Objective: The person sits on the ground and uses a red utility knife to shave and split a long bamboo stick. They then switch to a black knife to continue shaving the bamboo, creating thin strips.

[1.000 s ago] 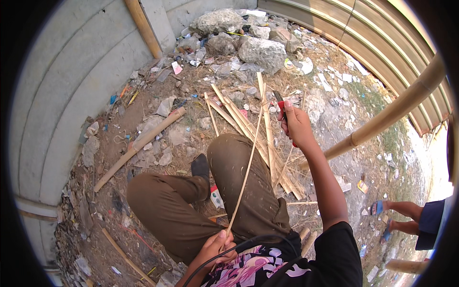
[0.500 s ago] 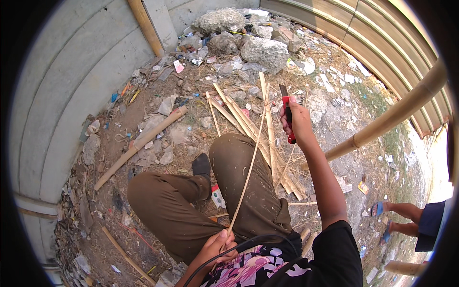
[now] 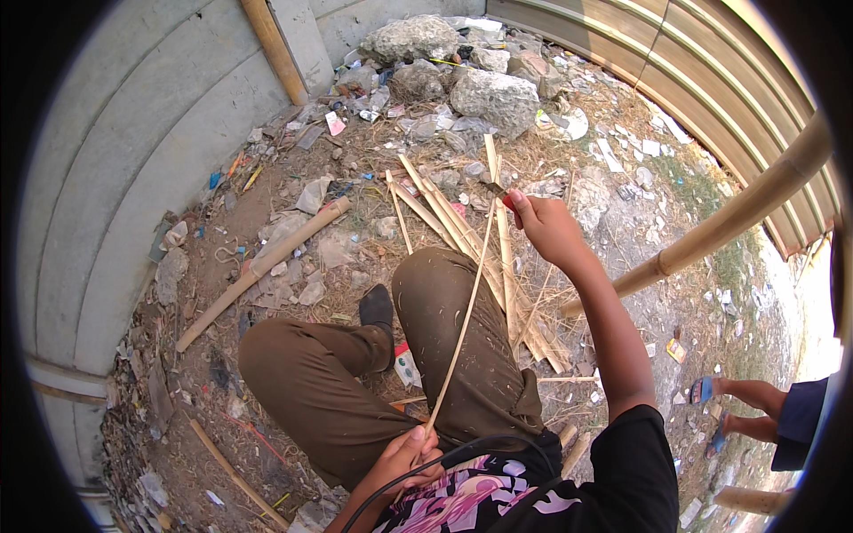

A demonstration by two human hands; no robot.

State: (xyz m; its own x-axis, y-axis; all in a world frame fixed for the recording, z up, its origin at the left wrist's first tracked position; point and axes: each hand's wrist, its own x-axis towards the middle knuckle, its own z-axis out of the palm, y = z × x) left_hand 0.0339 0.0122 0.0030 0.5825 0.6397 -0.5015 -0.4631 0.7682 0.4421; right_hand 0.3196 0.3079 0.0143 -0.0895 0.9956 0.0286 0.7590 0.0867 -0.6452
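A long thin bamboo strip (image 3: 462, 330) slants up from my lap across my raised thigh. Its lower end sits in my left hand (image 3: 411, 456), whose fingers are closed round it near my waist. My right hand (image 3: 544, 229) is stretched out at the strip's far end, gripping a red-handled utility knife (image 3: 507, 202). The knife's dark blade points left, close to the strip's tip; whether they touch I cannot tell. Most of the handle is hidden by my fingers. Beyond my knee lies a pile of split bamboo strips (image 3: 449, 216) on the ground.
A bamboo pole (image 3: 267, 272) lies to the left, and another pole (image 3: 711, 233) slants at the right. Large rocks (image 3: 494, 100) and litter are at the back. A concrete wall (image 3: 133, 178) and a corrugated metal fence (image 3: 729, 84) enclose the spot. A person's legs (image 3: 753, 407) show at right.
My right hand has turned the knife from upright to pointing left and brought it slightly lower, to the strip's far end. My left hand keeps its place.
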